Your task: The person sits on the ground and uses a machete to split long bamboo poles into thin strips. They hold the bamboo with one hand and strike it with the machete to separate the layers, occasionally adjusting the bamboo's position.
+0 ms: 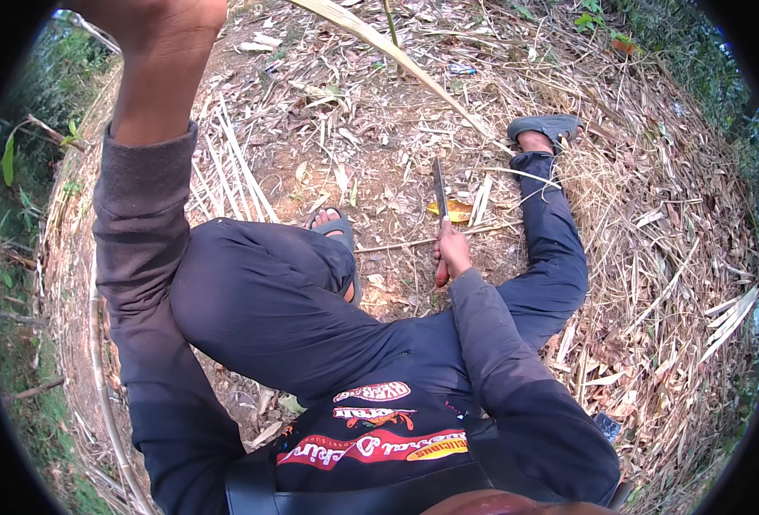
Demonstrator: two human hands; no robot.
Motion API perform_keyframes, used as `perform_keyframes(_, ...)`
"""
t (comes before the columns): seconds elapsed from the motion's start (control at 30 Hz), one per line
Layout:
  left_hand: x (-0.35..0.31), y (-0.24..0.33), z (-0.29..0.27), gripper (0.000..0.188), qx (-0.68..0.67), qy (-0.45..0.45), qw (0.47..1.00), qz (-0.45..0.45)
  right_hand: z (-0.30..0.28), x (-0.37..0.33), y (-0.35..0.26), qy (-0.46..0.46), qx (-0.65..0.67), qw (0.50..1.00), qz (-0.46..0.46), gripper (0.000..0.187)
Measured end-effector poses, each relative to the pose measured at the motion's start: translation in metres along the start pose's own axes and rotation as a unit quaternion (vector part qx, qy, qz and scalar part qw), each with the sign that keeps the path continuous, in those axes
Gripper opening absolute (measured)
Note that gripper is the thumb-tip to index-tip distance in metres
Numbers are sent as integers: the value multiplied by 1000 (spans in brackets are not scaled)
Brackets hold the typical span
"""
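Note:
My right hand (pixel 454 249) is closed round the reddish handle of a long knife (pixel 439 189), low between my legs. Its dark, narrow blade points away from me, beside a yellow leaf (pixel 453 211). Raised at the upper left, my left hand (pixel 166 19) is cut off by the top edge, so its fingers are hidden. To the right of it, a pale split strip, like bamboo (pixel 388 50), slants down from the top edge toward my right foot. Whether my left hand holds this strip does not show.
Several thin pale strips (pixel 235 167) lie by my left knee. My sandalled feet rest on ground littered with dry leaves (pixel 379 154). More pale strips (pixel 729 322) lie at the far right. A long stick (pixel 98 360) runs along the left, near green plants (pixel 10 343).

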State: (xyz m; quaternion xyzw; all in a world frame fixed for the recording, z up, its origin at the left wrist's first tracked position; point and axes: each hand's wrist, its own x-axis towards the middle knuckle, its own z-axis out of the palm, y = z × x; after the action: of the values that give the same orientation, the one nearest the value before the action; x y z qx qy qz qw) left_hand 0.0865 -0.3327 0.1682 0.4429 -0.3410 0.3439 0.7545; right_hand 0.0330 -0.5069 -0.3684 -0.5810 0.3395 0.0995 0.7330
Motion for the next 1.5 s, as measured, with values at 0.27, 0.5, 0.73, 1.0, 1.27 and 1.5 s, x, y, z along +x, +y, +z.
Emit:
perform_keyframes(0.27,18,-76,-41,34,33,23,999,-8,-2,-25,-12,-54,55,997,-7,50)
perform_keyframes(0.5,11,-70,-33,29,-50,-70,986,-141,-1,-111,-33,-74,152,985,-28,44)
perform_keyframes(0.73,-1,-67,-17,34,-86,-118,977,-157,-1,-233,-131,-92,127,933,-324,44)
perform_keyframes(1.0,-11,-64,-9,35,-120,-178,966,-147,42,-220,-174,-51,262,756,-598,61)
perform_keyframes(1.27,-17,-73,-9,44,-90,-172,967,-168,23,-64,-25,58,18,963,-262,45)
perform_keyframes(1.5,-32,-67,11,41,-107,-166,964,-180,-9,-79,-35,39,78,990,-112,45)
